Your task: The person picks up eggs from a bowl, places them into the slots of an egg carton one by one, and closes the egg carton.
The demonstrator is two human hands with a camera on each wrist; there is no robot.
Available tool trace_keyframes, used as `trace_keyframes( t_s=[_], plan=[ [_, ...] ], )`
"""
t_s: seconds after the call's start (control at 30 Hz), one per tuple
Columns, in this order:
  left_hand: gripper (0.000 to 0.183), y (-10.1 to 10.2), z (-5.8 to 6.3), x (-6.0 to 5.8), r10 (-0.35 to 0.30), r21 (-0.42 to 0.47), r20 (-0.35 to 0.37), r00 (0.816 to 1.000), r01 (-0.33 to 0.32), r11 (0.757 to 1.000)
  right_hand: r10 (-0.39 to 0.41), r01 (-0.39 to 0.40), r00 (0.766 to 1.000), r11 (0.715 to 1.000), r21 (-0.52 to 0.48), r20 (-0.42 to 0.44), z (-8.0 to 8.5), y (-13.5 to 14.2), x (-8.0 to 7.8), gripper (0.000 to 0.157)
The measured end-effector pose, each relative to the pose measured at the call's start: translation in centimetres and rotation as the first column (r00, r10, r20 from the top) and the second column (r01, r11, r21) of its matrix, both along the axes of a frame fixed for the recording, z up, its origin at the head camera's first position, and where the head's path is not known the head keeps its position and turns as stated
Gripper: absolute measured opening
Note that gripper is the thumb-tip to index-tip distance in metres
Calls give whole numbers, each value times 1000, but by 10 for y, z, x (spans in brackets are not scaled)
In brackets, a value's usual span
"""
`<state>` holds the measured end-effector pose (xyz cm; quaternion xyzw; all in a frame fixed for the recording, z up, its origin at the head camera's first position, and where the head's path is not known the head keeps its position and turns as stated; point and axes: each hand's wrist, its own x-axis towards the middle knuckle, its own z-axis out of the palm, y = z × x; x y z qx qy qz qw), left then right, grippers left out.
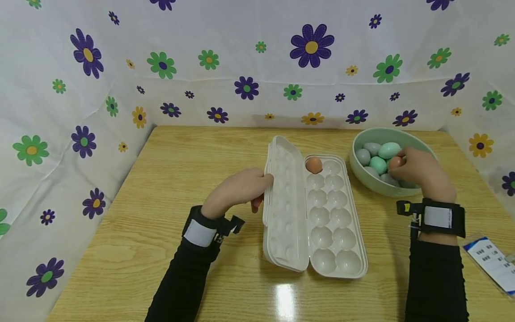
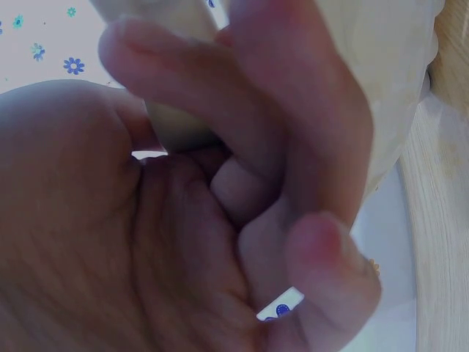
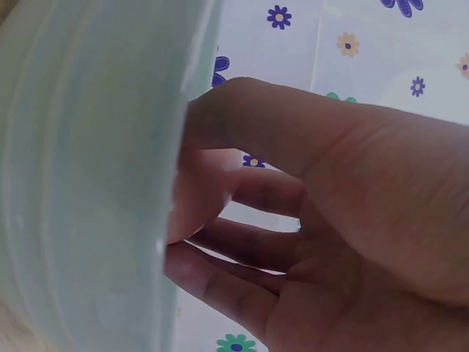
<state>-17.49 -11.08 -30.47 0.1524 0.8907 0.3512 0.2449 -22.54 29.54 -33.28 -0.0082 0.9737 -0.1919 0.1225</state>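
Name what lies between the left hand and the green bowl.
Between the left hand and green bowl lies the open egg carton, holding one brown egg, as the head view shows.

Flowered cloth (image 1: pixel 225 27) behind a wooden table (image 1: pixel 193 156), printed card (image 1: pixel 488 261) far right

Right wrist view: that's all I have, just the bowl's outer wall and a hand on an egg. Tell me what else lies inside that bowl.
Observer: Light green eggs and grey eggs lie in the bowl, around the brown egg in the right hand.
Operator: Now tell me what the left hand is doing.
Observer: It holds the outer edge of the egg carton's raised lid.
Operator: Report how full the egg carton is.
Observer: Only its far left cup is filled, with a second brown egg.
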Motion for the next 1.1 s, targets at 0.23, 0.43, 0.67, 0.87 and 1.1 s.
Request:
trace_keyframes(
  t_s=[0.23,0.43,0.67,0.87,1.1],
  plan=[
    [46,-1,2,0,0,-18,-4,1000,0,1000,-8,8,999,1000,-8,-36,3,-2,-1,23],
    [46,-1,1,0,5,-16,3,1000,-4,1000,3,-5,999,1000,-26,-53,7,-4,-2,39],
    [44,0,2,-1,2,-1,6,1000,-2,1000,9,-11,997,1000,-28,-72,12,-7,0,50],
    [44,-1,0,-1,2,2,5,1000,-2,1000,12,-15,997,999,-31,-70,16,-10,2,54],
    [42,-1,-2,-1,8,-2,6,1000,-8,1000,26,-30,996,999,-43,-90,19,-15,4,57]
  ],
)
